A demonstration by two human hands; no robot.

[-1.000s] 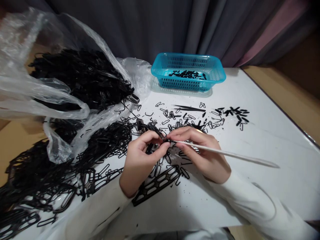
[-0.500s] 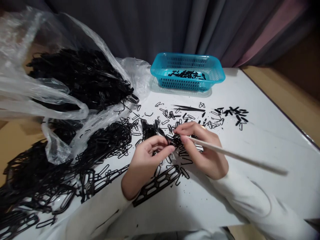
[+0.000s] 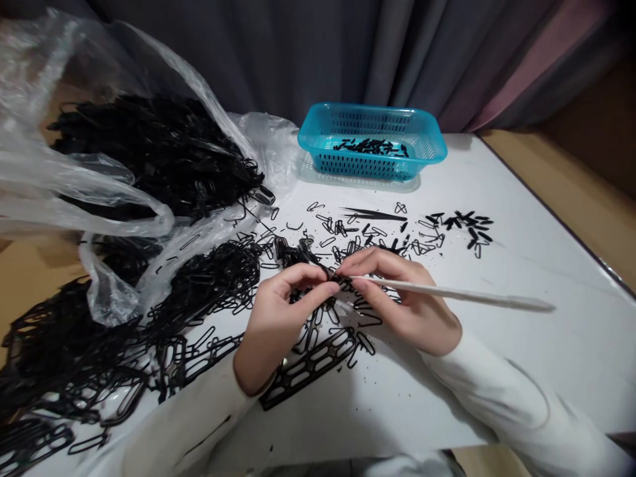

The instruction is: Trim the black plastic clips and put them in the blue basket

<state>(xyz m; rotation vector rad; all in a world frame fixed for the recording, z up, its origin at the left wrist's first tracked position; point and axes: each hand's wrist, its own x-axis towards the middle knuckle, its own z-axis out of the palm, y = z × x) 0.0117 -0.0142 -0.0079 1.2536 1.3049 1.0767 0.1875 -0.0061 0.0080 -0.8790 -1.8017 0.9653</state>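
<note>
My left hand (image 3: pixel 275 318) is closed, thumb and fingers pinching a black slotted strip (image 3: pixel 309 253) whose far end sticks out beyond the fingers. Close against it, my right hand (image 3: pixel 415 311) grips a long, thin, pale stick-like tool (image 3: pixel 477 296) that points toward the strip. The tool's tip is hidden between the fingertips, so I cannot tell what kind it is. Beneath the hands lie small black loops and a flat black slotted sheet (image 3: pixel 308 368).
A blue perforated basket (image 3: pixel 328 162) with small black pieces stands at the back. Black tweezers (image 3: pixel 377 214) lie before it. Small black pieces (image 3: pixel 470 225) are heaped to the right. On the left, a clear plastic bag (image 3: pixel 114 291) holds a black pile (image 3: pixel 149 152); more black strips (image 3: pixel 213 271) spill out.
Both hands have drawn closer together at the fingertips. The pale tool has swung to a flatter angle, its back end moving up and left. The strip has shifted slightly left.
</note>
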